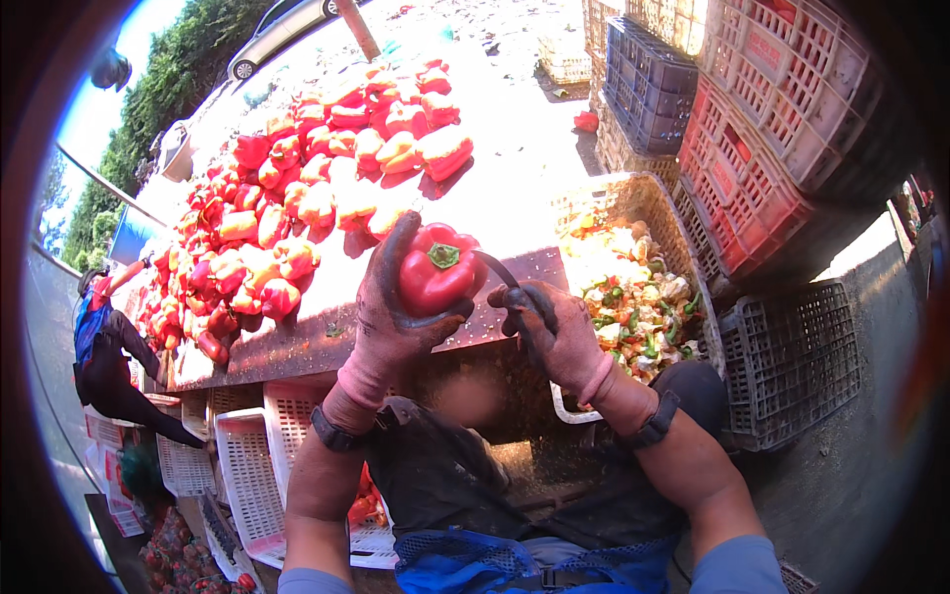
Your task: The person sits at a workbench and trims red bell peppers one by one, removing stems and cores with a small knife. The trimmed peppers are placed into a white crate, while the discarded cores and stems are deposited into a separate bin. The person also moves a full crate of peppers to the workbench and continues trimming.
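Note:
My left hand (396, 307), in a dirty pink glove with blackened fingers, is closed around a red bell pepper (433, 282). The pepper's green stem end faces up toward me. In my right hand (554, 332), gloved the same way, is a thin curved dark tool (498, 267). Its bent tip reaches to the pepper's right side; whether it touches the skin I cannot tell. My fingers hide the tool's handle. Both hands are above the near edge of a table (396, 342), and a large heap of red peppers (267, 213) covers its left and far parts.
A crate (633, 188) of pepper cores and seeds stands right of the table. Stacked crates (737, 168) rise beyond it, with a black crate (792, 361) nearer me. White crates (247, 475) sit below the table's left side. A co-worker (114, 346) bends at the far left.

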`<action>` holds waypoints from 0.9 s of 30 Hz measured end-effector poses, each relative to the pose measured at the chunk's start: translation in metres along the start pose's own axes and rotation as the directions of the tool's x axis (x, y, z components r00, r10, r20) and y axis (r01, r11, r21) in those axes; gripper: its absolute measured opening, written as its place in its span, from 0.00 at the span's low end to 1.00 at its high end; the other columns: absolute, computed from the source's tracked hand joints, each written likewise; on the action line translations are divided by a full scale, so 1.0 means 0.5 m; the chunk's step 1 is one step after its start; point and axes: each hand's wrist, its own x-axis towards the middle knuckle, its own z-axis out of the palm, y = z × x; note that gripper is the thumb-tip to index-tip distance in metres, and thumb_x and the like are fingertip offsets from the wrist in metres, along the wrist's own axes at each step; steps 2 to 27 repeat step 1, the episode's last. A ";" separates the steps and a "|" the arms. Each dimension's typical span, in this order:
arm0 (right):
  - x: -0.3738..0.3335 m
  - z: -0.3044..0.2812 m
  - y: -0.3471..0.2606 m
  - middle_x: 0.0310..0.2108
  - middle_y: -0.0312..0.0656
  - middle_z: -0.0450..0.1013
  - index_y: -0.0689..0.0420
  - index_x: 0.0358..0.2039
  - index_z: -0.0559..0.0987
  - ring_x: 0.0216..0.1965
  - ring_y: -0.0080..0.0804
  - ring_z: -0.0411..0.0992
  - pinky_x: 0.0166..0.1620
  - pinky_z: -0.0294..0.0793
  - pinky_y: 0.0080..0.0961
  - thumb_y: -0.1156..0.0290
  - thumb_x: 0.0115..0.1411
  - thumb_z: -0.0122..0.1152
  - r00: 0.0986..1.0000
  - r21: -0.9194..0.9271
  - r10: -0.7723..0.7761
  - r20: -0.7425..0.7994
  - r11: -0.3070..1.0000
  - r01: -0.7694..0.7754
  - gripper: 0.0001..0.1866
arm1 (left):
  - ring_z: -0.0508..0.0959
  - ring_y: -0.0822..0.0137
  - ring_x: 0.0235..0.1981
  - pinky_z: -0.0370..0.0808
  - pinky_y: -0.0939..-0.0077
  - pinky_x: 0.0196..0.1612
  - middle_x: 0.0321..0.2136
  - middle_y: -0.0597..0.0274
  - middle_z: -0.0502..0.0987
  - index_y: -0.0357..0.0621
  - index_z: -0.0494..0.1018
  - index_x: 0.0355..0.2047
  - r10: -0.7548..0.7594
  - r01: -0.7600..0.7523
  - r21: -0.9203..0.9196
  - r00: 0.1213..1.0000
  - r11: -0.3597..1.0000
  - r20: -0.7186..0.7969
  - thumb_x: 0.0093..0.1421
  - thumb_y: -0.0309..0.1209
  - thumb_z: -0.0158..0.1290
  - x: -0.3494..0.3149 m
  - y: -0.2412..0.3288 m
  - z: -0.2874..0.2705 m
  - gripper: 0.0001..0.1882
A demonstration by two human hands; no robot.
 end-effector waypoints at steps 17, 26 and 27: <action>-0.003 -0.009 -0.002 0.36 0.50 0.80 0.56 0.46 0.81 0.40 0.43 0.81 0.45 0.78 0.37 0.62 0.70 0.56 1.000 0.036 0.029 -0.002 0.999 -0.029 0.13 | 0.73 0.49 0.61 0.70 0.56 0.64 0.62 0.50 0.70 0.44 0.58 0.70 -0.018 0.018 -0.006 1.000 1.000 0.014 0.45 0.40 0.77 0.004 0.006 0.012 0.56; -0.003 -0.009 -0.002 0.36 0.50 0.80 0.56 0.46 0.81 0.40 0.43 0.81 0.45 0.78 0.37 0.62 0.70 0.56 1.000 0.036 0.029 -0.002 0.999 -0.029 0.13 | 0.73 0.49 0.61 0.70 0.56 0.64 0.62 0.50 0.70 0.44 0.58 0.70 -0.018 0.018 -0.006 1.000 1.000 0.014 0.45 0.40 0.77 0.004 0.006 0.012 0.56; -0.003 -0.009 -0.002 0.36 0.50 0.80 0.56 0.46 0.81 0.40 0.43 0.81 0.45 0.78 0.37 0.62 0.70 0.56 1.000 0.036 0.029 -0.002 0.999 -0.029 0.13 | 0.73 0.49 0.61 0.70 0.56 0.64 0.62 0.50 0.70 0.44 0.58 0.70 -0.018 0.018 -0.006 1.000 1.000 0.014 0.45 0.40 0.77 0.004 0.006 0.012 0.56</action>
